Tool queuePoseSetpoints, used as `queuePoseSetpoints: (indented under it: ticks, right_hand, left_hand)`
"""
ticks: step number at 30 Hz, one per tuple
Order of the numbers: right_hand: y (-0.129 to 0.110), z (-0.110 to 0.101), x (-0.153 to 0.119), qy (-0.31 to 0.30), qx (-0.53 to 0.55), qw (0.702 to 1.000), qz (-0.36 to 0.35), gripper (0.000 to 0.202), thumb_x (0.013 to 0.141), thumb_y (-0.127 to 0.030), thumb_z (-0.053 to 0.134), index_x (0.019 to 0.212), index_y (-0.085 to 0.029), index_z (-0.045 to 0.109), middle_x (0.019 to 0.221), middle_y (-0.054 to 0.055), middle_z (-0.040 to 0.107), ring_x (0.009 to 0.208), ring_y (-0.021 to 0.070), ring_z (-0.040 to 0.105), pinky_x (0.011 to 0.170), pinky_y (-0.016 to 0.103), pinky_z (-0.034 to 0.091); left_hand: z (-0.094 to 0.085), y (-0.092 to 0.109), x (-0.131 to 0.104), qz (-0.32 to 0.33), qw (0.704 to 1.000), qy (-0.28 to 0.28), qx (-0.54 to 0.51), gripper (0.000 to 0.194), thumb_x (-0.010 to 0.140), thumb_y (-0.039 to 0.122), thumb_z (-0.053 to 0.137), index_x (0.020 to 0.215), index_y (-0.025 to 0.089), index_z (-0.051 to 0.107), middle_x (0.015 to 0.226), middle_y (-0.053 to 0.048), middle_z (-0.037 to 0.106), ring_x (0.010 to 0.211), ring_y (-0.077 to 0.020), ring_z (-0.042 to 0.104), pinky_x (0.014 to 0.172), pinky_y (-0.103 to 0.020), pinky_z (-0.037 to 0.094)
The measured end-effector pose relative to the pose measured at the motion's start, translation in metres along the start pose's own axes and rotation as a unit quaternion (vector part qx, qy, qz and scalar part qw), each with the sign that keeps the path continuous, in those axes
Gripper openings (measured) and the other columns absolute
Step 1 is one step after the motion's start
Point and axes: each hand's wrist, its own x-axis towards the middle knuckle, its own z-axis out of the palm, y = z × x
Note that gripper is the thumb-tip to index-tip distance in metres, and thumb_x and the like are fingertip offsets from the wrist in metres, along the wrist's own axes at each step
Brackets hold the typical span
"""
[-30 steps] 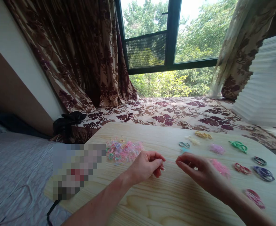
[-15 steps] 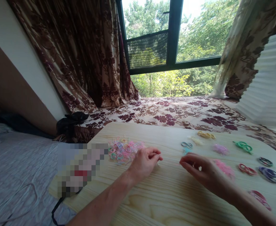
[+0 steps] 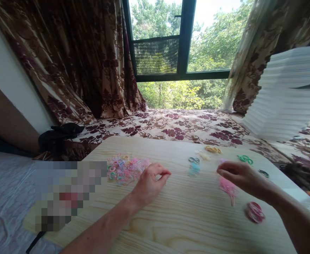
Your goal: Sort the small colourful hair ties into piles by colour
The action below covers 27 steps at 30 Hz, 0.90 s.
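Pinching left hand (image 3: 151,180) together beside mixed heap of small pastel elastic bands (image 3: 125,171) on pale wood-grain bench (image 3: 176,218); curling right hand (image 3: 236,175), fingertips together, near pile of loose pink bands (image 3: 227,186); cannot tell of anything held in either.

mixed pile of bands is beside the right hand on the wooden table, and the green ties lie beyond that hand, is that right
Not quite: the head view shows the mixed pile of bands beside the left hand, not the right hand. It is on the wooden table, and the green ties do lie beyond the right hand.
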Motion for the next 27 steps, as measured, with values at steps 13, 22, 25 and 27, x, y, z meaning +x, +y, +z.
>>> queuePoseSetpoints:
  ticks: [13,22,25,27]
  right_hand:
    - [0.033,-0.014,-0.007,-0.074,-0.089,0.99,0.084,0.029,0.072,-0.039,0.045,0.059,-0.021,0.064,0.06,0.003,0.063,0.06,0.0195,0.056,0.054,0.028,0.039]
    - [0.012,-0.005,-0.003,0.022,-0.048,0.998,0.037,0.036,0.077,-0.047,0.046,0.065,-0.019,0.064,0.056,0.001,0.059,0.053,0.016,0.053,0.05,0.026,0.038]
    - [-0.013,0.016,0.0,0.013,0.017,0.999,-0.033,0.036,0.079,-0.047,0.046,0.069,-0.019,0.065,0.062,0.002,0.063,0.058,0.0162,0.054,0.053,0.025,0.041]
    - [-0.031,0.033,-0.001,-0.003,0.051,0.996,-0.072,0.035,0.082,-0.046,0.045,0.071,-0.019,0.065,0.064,0.002,0.063,0.059,0.0151,0.054,0.053,0.025,0.041]
  left_hand:
    - [0.0,0.002,0.0,-0.007,1.0,-0.005,0.003,0.015,0.077,0.015,0.052,0.078,0.015,0.067,0.079,-0.004,0.064,0.08,-0.0137,0.058,0.077,-0.024,0.044]
    - [0.002,0.001,0.0,-0.085,0.995,-0.02,-0.046,0.015,0.075,0.018,0.054,0.081,0.015,0.068,0.082,-0.004,0.067,0.081,-0.0144,0.061,0.075,-0.023,0.047]
    - [0.003,0.002,0.001,-0.132,0.988,-0.026,-0.074,0.016,0.073,0.021,0.056,0.082,0.015,0.068,0.082,-0.004,0.068,0.079,-0.015,0.062,0.072,-0.024,0.047]
    - [0.004,0.003,0.001,-0.146,0.985,-0.028,-0.087,0.016,0.072,0.022,0.058,0.081,0.014,0.067,0.079,-0.004,0.068,0.076,-0.0147,0.061,0.07,-0.024,0.047]
